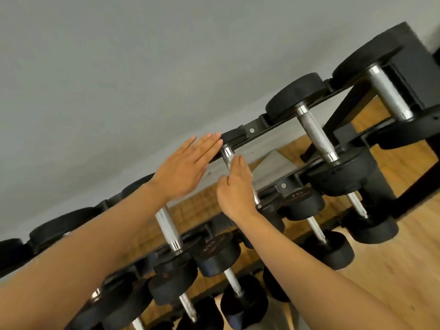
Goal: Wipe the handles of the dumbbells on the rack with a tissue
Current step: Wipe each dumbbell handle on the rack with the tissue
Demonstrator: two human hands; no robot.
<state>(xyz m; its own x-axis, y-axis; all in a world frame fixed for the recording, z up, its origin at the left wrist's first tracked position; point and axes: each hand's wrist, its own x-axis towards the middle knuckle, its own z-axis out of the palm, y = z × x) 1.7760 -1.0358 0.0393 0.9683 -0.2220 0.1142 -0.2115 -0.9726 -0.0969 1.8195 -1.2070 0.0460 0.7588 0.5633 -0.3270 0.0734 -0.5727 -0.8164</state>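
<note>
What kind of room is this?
Most likely a gym or workout room: a tiered rack full of black dumbbells stands on a wooden floor against a plain wall.

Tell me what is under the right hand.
Under the right hand runs a dumbbell's metal handle, showing above the fingertips. The covered stretch is hidden; no tissue shows there.

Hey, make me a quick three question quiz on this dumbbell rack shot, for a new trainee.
1. True or false: the left hand is flat, fingers straight.
2. Which hand lies on a chrome handle of the top row: A left, B right?
3. Fill in: the floor behind the rack is ____.

Key: 1 true. 2 B, the right hand. 3 wooden. No tissue is visible.
</note>
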